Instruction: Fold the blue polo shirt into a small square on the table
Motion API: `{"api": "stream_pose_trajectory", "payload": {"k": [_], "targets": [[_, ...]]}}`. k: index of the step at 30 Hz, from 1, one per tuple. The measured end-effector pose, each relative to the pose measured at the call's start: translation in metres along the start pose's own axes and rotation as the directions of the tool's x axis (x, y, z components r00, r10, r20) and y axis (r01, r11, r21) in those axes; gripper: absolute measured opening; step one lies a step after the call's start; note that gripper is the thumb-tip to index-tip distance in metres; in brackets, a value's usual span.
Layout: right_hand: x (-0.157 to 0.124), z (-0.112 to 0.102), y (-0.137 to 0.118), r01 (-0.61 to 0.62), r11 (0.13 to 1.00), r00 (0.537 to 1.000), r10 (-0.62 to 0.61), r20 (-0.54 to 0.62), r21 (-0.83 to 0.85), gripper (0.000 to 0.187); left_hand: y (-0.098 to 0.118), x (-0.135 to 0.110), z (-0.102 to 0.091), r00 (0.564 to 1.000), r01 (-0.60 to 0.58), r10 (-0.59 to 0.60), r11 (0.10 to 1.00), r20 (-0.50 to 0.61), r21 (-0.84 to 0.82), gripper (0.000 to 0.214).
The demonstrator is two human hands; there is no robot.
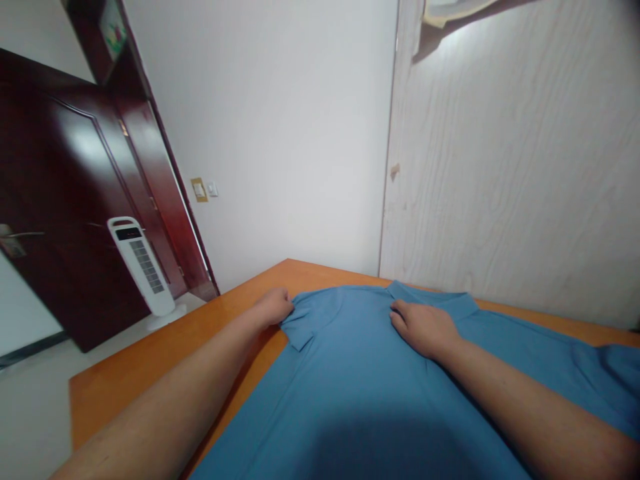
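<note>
A blue collared shirt point(370, 360) lies spread over the orange-brown table, its collar point(455, 303) towards the wall. At its left side, my left hand point(276, 307) is closed on the end of the short sleeve point(313, 320), and the cloth creases beside the fingers. My right hand point(425, 327) rests palm down on the chest of the shirt, just below the collar, with its fingers lying on the cloth and slightly bent. The other sleeve point(615, 367) lies rumpled at the right edge of the view. The shirt's lower end runs out of view.
The table point(115, 387) meets a white wall point(280, 133) and a pale wood-grain panel point(510, 167) at the back. Left of it, a white tower-shaped appliance point(143, 267) stands on the floor before a dark red door point(50, 187). Light switches point(199, 189) are on the wall.
</note>
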State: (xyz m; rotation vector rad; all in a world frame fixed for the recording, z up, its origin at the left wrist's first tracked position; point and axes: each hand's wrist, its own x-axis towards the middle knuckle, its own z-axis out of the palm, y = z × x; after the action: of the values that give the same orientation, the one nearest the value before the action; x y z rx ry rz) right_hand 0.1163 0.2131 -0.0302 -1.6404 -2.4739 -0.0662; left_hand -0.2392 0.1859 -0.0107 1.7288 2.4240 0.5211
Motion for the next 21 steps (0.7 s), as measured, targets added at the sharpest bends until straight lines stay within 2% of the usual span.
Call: {"api": "stream_pose_trajectory", "payload": {"k": [3, 8, 10, 12, 14, 15, 17, 18, 19, 21], "targets": [[0.000, 0.000, 0.000, 0.011, 1.000, 1.000, -0.011, -0.002, 0.003, 0.045, 0.001, -0.003, 0.001, 0.997, 0.011, -0.001, 0.993, -0.075, 0.120, 0.012], [-0.001, 0.001, 0.000, 0.006, 1.000, 1.000, -0.006, -0.016, -0.008, 0.045, 0.010, -0.013, -0.004, 0.980, 0.039, 0.012, 0.967, -0.200, 0.252, 0.021], [-0.001, 0.000, -0.001, -0.002, 1.000, 1.000, 0.001, -0.009, -0.011, 0.045, 0.022, -0.019, -0.006, 0.970, -0.008, 0.071, 0.964, -0.233, 0.264, 0.024], [-0.001, -0.001, -0.001, -0.003, 1.000, 1.000, 0.003, -0.004, -0.013, 0.045, 0.040, -0.027, -0.006, 0.955, -0.122, 0.183, 0.959, -0.233, 0.254, 0.026], [-0.001, -0.002, -0.001, -0.001, 1.000, 1.000, 0.001, 0.000, -0.013, 0.046, 0.060, -0.037, 0.000, 0.944, -0.247, 0.287, 0.943, -0.166, 0.223, 0.028], [-0.001, -0.002, -0.001, 0.001, 1.000, 1.000, -0.001, 0.002, -0.013, 0.046, 0.070, -0.043, 0.005, 0.925, -0.346, 0.366, 0.923, -0.101, 0.171, 0.032], [-0.002, -0.003, -0.002, 0.004, 1.000, 1.000, -0.004, 0.008, -0.014, 0.046, 0.085, -0.055, 0.017, 0.848, -0.529, 0.529, 0.847, 0.005, 0.046, 0.042], [-0.002, -0.004, -0.002, 0.005, 1.000, 1.000, -0.005, 0.010, -0.013, 0.046, 0.089, -0.061, 0.023, 0.817, -0.575, 0.573, 0.818, 0.068, 0.006, 0.049], [-0.002, -0.004, -0.002, 0.008, 1.000, 1.000, -0.008, 0.009, -0.009, 0.045, 0.091, -0.066, 0.029, 0.803, -0.585, 0.581, 0.811, 0.132, -0.014, 0.057], [-0.001, -0.006, -0.001, 0.015, 1.000, 1.000, -0.015, -0.001, 0.017, 0.043, 0.090, -0.072, 0.036, 0.801, -0.567, 0.552, 0.824, 0.231, 0.000, 0.072]]}}
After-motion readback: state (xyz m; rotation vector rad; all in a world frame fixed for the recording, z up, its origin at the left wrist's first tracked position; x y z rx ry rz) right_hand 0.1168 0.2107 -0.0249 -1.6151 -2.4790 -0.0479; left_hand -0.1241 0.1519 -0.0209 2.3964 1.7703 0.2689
